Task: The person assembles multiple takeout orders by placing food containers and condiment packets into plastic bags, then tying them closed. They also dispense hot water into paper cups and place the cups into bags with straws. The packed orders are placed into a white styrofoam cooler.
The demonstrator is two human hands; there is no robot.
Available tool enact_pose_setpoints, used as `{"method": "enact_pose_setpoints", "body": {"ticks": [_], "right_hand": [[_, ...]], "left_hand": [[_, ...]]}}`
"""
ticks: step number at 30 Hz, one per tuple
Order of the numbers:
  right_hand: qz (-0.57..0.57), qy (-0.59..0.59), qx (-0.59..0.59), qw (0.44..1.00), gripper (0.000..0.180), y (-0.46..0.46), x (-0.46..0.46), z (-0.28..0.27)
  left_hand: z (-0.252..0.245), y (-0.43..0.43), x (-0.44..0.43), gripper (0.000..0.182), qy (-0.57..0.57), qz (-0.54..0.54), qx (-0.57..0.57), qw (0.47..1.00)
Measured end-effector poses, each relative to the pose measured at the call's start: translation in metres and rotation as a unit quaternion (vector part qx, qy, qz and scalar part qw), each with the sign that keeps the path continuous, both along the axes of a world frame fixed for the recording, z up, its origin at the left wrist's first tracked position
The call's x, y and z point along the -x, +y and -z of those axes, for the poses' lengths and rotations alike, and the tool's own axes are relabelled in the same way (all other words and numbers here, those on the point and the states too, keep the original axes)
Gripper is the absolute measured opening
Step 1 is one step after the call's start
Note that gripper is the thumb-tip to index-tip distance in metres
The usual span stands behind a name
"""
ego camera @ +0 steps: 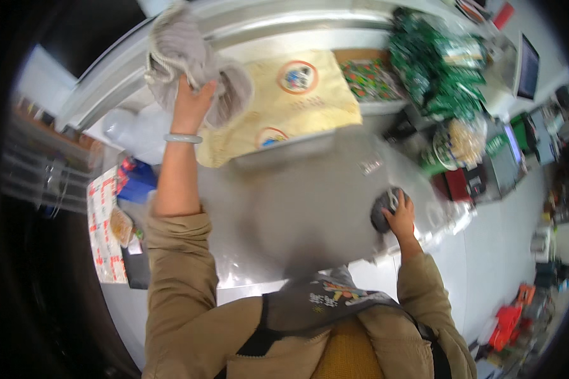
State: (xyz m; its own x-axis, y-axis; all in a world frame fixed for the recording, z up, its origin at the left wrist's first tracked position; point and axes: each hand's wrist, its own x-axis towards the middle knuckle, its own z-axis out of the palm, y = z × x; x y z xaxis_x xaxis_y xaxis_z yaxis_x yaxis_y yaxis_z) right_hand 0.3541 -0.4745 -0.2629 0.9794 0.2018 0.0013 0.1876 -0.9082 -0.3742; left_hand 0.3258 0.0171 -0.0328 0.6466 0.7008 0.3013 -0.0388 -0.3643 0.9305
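Observation:
My left hand grips a greyish cloth with a pale edge, lifted at the upper left over a yellow printed cloth or bag. A pale bangle is on that wrist. On the right part of the metal counter, my right hand rests on a dark grey, rounded object with a light loop on top; its exact kind cannot be told. A small clear packet lies on the counter behind it.
Green plastic bags are heaped at the back right, near a tub with a filled clear bag. A patterned packet lies in a tray. On the left are a blue bag and a food container. A screen stands far right.

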Motion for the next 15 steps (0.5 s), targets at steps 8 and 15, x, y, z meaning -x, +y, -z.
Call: {"method": "enact_pose_setpoints", "body": {"ticks": [8, 15], "right_hand": [[0.091, -0.051, 0.068, 0.992, 0.075, -0.008, -0.04, -0.013], [-0.038, -0.141, -0.093, 0.985, 0.062, -0.052, 0.02, -0.048]], "left_hand": [[0.179, -0.23, 0.115, 0.04, 0.254, 0.668, 0.034, 0.698], [0.352, -0.367, 0.174, 0.059, 0.421, 0.463, -0.086, 0.775]]}}
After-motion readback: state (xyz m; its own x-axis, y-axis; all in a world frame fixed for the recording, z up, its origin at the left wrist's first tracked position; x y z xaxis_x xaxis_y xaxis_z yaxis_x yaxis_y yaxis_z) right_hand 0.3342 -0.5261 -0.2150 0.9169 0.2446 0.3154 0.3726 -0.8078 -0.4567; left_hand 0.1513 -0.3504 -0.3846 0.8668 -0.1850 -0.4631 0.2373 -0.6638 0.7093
